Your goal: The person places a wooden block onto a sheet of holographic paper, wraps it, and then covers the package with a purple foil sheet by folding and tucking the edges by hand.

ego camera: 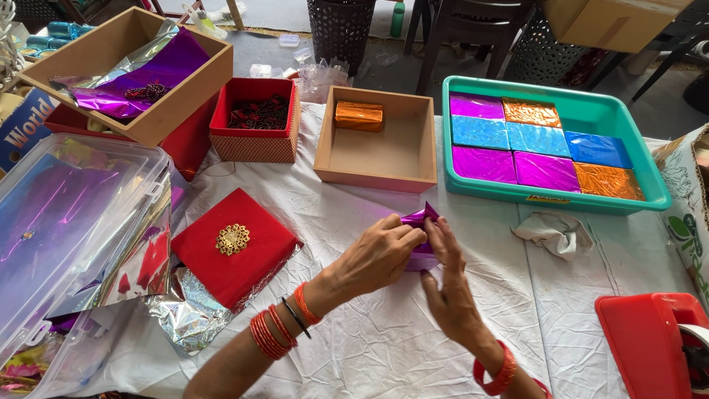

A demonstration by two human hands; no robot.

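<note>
A small packet in shiny purple foil (421,222) rests on the white cloth (369,340) in the middle of the table. My left hand (380,251) presses on its left side, fingers pinching the foil's raised corner. Opposite it, my right hand (447,277) holds the right side, fingers spread along the packet's edge. Both wrists wear red bangles. Behind the hands stands an open wooden box (377,174) with one orange foil packet (359,116) inside. A teal tray (591,114) to the right carries several wrapped packets in purple, blue and orange foil.
A red lid with a gold brooch (233,247) lies left of my hands on crumpled silver foil (185,318). Clear plastic bins (66,222) hold foil sheets at far left. A red box of beads (255,118), a crumpled cloth (554,233) and a red tape dispenser (650,340) also sit here.
</note>
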